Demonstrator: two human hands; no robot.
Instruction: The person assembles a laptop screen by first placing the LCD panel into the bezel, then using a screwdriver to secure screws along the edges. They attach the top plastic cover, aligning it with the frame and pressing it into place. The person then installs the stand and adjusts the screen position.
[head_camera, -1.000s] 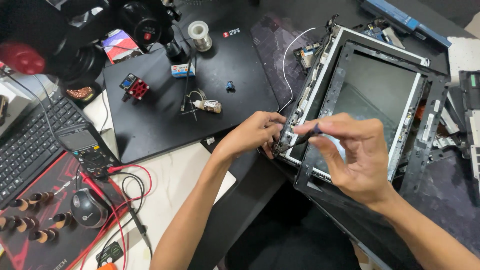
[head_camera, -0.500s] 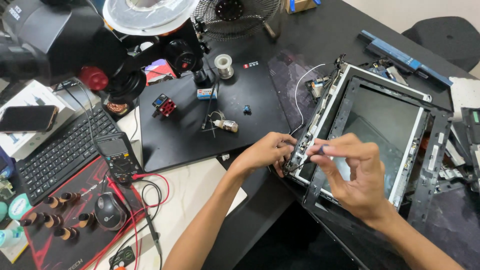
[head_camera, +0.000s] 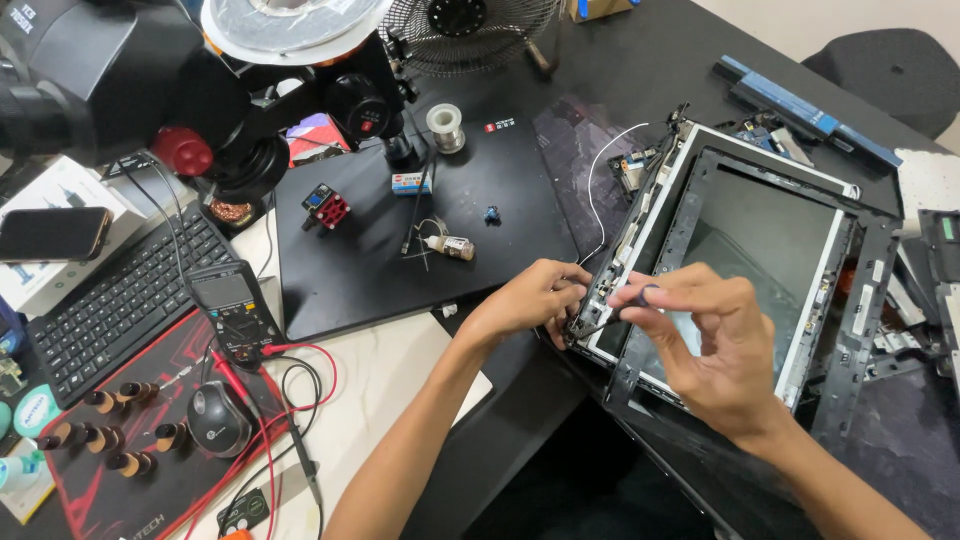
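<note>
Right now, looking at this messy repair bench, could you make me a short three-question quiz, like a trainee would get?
1. True or false: the right hand pinches a thin screwdriver whose tip meets the lower left corner of the laptop screen frame.
2. Multiple choice: what lies on the red mat at the lower left? A) a computer mouse B) a hammer C) a cup.
3. Fill the gap: the left hand steadies the frame's corner, just right of the black ____.

Key: 1 true. 2 A. 3 mat.
</note>
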